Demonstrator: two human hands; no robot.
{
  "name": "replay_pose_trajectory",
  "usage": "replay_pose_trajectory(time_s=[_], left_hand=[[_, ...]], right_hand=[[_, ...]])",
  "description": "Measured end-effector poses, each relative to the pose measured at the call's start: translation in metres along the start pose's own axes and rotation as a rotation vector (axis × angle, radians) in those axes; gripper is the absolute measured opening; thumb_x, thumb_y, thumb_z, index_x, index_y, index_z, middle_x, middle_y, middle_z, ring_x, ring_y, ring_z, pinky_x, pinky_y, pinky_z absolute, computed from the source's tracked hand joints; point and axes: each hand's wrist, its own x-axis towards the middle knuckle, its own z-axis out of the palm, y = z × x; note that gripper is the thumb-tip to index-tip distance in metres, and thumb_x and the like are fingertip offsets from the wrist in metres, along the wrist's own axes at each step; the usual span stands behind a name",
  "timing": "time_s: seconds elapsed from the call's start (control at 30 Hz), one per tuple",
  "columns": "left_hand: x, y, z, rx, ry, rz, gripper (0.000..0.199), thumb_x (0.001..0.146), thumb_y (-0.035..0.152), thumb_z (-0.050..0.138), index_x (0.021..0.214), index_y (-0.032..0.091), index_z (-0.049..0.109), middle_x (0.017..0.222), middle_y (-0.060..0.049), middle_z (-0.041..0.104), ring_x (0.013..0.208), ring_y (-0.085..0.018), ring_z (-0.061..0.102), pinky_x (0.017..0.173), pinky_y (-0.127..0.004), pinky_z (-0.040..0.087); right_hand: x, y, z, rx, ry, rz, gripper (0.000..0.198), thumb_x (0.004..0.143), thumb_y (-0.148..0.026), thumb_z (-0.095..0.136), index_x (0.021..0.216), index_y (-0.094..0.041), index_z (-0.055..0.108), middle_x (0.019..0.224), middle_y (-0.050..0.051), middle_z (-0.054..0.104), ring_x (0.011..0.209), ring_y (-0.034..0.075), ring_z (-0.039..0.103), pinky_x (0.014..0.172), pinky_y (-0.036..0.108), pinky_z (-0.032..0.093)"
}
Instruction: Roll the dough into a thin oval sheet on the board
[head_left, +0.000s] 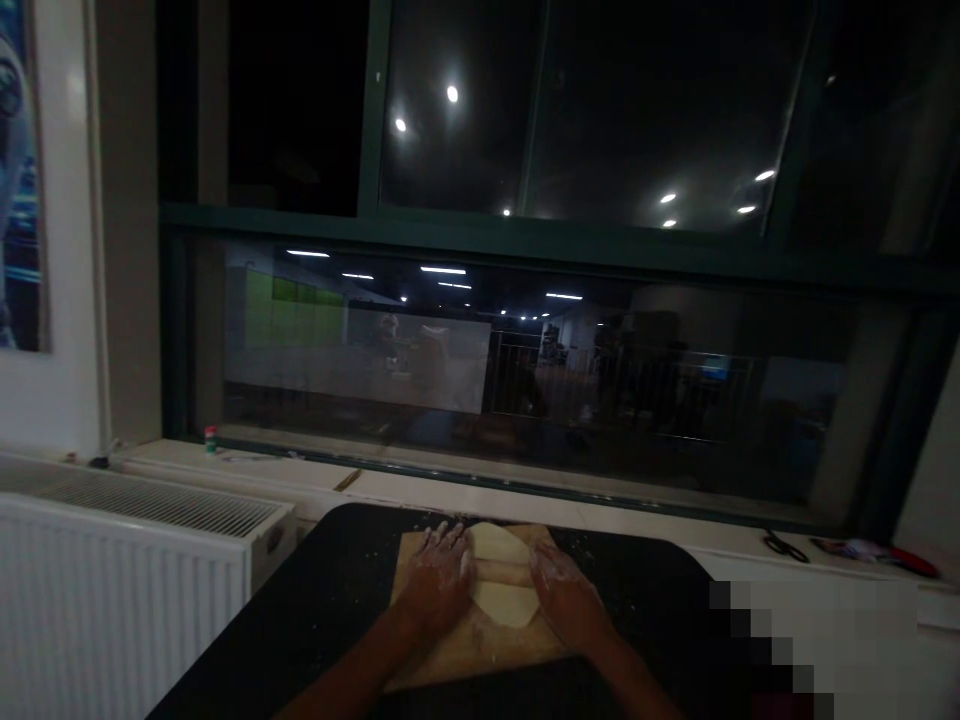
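A pale sheet of dough (507, 605) lies on a light wooden board (480, 650), which rests on a black table. Across the dough lies a wooden rolling pin (501, 572), its middle showing between my hands. My left hand (442, 568), dusted with flour, is closed over the pin's left end, with its fingers pointing forward. Over the right end is my right hand (561, 585), also floury, its fingers angled inward beside the dough. Both hands cover the ends of the pin. The dough reaches out in front of and behind the pin.
Flour specks dot the black table (352, 590). A white radiator (127, 580) stands at the left. The windowsill (420, 492) behind holds a small red-and-green container (210, 438) and black scissors (784, 545). Beyond rises a dark window (600, 370) with reflections.
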Motion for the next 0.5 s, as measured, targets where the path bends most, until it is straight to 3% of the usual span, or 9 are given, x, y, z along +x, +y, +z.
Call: replay_pose_trajectory(time_s=[0.13,0.3,0.4,0.5], left_hand=[[-0.035,0.008,-0.018,-0.024,-0.068,0.043,0.05,0.106,0.022,0.036,0.151,0.022,0.057,0.159,-0.009,0.057,0.152,-0.032,0.045,0.129,-0.06,0.031],[-0.07,0.006,-0.033,-0.123,-0.065,0.096,0.05,0.11,0.032,0.034,0.158,0.026,0.049,0.162,-0.005,0.052,0.152,-0.027,0.044,0.127,-0.053,0.038],[-0.076,0.006,-0.03,-0.148,-0.032,0.097,0.049,0.111,0.037,0.036,0.158,0.03,0.048,0.162,-0.002,0.051,0.153,-0.026,0.044,0.128,-0.052,0.036],[-0.063,0.007,-0.021,-0.137,-0.017,0.081,0.049,0.11,0.036,0.038,0.157,0.028,0.05,0.161,-0.005,0.053,0.15,-0.029,0.048,0.127,-0.056,0.038]], right_hand=[[-0.047,-0.017,0.001,0.022,0.087,0.045,0.056,0.108,-0.028,0.028,0.154,-0.008,0.052,0.161,0.014,0.05,0.152,0.025,0.044,0.126,0.041,0.039],[-0.093,-0.018,0.021,0.078,0.23,-0.047,0.051,0.108,-0.035,0.037,0.152,-0.02,0.057,0.16,0.007,0.051,0.148,0.025,0.049,0.121,0.038,0.047],[-0.098,-0.011,0.025,0.092,0.27,-0.093,0.051,0.107,-0.045,0.043,0.152,-0.025,0.058,0.16,0.005,0.052,0.146,0.027,0.051,0.118,0.039,0.05],[-0.075,-0.007,0.018,0.066,0.209,-0.013,0.055,0.108,-0.048,0.038,0.154,-0.022,0.055,0.16,0.008,0.052,0.148,0.029,0.05,0.122,0.046,0.046]])
